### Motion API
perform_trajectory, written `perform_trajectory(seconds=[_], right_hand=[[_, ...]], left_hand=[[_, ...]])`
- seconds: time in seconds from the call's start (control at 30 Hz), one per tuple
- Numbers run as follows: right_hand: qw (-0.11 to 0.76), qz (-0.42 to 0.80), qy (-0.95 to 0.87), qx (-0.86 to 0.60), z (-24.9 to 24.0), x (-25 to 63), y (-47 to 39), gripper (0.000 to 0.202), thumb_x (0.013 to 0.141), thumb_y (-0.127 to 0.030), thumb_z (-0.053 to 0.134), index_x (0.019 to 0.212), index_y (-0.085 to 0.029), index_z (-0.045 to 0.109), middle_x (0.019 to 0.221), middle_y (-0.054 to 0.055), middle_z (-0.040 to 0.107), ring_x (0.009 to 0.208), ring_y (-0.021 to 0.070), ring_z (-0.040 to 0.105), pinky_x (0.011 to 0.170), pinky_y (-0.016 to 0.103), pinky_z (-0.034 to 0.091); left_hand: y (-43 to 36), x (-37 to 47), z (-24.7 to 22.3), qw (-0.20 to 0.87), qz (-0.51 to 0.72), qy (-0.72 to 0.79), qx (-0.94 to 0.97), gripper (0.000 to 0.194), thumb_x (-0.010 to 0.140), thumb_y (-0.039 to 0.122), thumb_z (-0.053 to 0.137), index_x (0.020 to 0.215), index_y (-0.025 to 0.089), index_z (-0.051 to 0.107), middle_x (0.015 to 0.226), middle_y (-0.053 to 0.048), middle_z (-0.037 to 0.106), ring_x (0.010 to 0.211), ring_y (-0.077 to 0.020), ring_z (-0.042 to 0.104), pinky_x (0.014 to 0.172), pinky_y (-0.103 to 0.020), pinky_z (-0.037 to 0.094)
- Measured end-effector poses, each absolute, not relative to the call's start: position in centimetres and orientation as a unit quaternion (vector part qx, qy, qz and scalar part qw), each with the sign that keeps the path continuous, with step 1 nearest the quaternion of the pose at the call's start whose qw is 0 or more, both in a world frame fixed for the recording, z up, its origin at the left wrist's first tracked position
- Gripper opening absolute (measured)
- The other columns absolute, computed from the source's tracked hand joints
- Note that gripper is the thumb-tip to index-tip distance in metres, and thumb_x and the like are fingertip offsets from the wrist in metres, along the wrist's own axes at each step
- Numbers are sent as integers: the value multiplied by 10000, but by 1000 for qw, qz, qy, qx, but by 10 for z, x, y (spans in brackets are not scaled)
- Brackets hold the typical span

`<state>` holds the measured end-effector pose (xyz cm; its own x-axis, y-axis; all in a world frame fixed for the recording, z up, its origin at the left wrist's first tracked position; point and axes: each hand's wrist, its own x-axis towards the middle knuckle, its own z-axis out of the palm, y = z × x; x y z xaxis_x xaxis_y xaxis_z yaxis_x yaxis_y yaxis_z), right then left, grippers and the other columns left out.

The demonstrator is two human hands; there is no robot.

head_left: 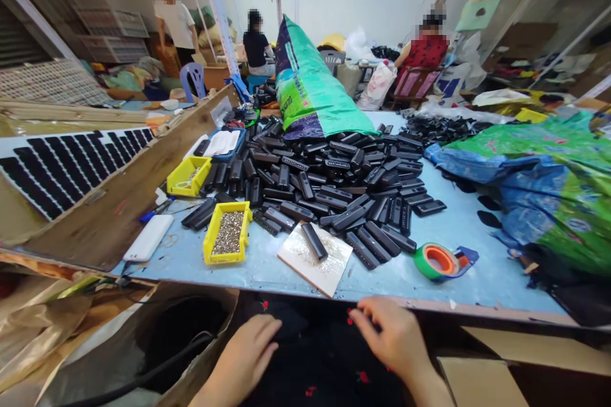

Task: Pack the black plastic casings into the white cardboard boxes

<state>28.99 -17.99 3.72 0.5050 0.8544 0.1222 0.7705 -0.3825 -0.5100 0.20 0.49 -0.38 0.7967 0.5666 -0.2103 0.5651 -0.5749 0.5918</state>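
Note:
My left hand (pixel 245 356) hovers over the dark cloth with red marks on my lap, its fingers stretched out and nothing in it. My right hand (pixel 394 338) is close to the table's front edge, fingers loosely bent, with a gap to the thumb and nothing visible between them. On the table in front of both hands lies a pale square board (pixel 298 259) with a single black oblong plastic piece (pixel 314 242) resting on it. Behind it spreads a heap of similar black pieces (pixel 329 194). To the left stands a yellow bin (pixel 207 248) of small metal parts.
A green tape roll (pixel 424 262) with an orange core lies at the right. Another yellow bin (pixel 176 186), a white power bank (pixel 149 238) and a wooden side board (pixel 109 210) are leftward. Large green sacks (pixel 334 102) stand behind. Several people are in the background.

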Motion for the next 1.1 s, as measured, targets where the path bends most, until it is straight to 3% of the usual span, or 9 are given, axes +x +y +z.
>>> perform_trajectory(seconds=[0.1,0.23,0.4,0.5,0.6,0.73,0.87,0.97,1.1], right_hand=[[137,151,-422,-884,16,285,-192,439,857,-573,490,620,-208,553,573,11,587,533,158,577,522,258,359],[0,208,-356,-911,-11,288,-206,421,902,-529,413,677,-208,566,650,67,651,599,230,633,507,266,296],[75,289,-509,-807,-11,272,-200,425,960,-330,316,658,-193,583,670,47,649,611,166,599,557,254,302],[144,281,-587,-745,-6,250,-184,435,963,-356,322,640,-188,560,658,29,612,652,156,559,654,263,347],[207,248,-583,-745,-7,236,-165,378,963,-312,316,734,-193,592,796,48,625,807,178,562,808,308,381],[183,256,-552,-772,-19,231,-151,197,837,-318,531,967,-227,648,1139,80,594,1075,243,531,980,382,351],[56,274,-509,-814,-49,220,-143,425,801,-329,549,1198,-191,607,1272,150,560,1163,339,517,1016,508,320],[-46,325,-495,-805,-76,211,-137,446,804,-402,551,1155,-144,645,1173,206,621,1101,400,565,970,600,321],[-85,351,-510,-781,-94,208,-137,323,773,-297,565,1043,-181,699,1085,190,670,1051,395,604,934,608,348]], left_hand=[[24,15,-14,277,-14,442,853,382,875,400,470,1205,212,502,1232,-138,561,1166,-292,527,1006,-446,416],[43,31,-10,307,-127,391,858,305,919,351,333,955,174,579,989,-114,652,939,-252,618,836,-375,464],[24,30,19,407,-196,130,883,228,823,374,548,666,210,574,691,12,626,689,-148,585,703,-247,448],[8,43,23,441,-134,46,886,184,849,332,528,736,211,608,1066,-39,649,1036,-203,571,941,-329,410],[-2,64,12,503,-84,107,854,235,901,297,424,879,209,640,1450,-52,410,1320,-207,388,1076,-362,334],[-16,75,-8,425,-98,141,889,345,848,378,519,1171,276,582,1420,-66,458,1321,-244,395,1143,-487,216],[-17,83,-26,262,-126,280,915,467,765,281,611,1219,180,571,1318,-183,530,1305,-372,375,1125,-610,71],[-16,99,-38,273,-181,297,897,325,734,121,562,1042,168,656,1034,-184,675,1108,-375,554,1033,-614,282],[-38,119,-37,371,-180,231,881,344,749,161,532,1077,232,608,944,-75,707,831,-236,660,740,-355,520]])
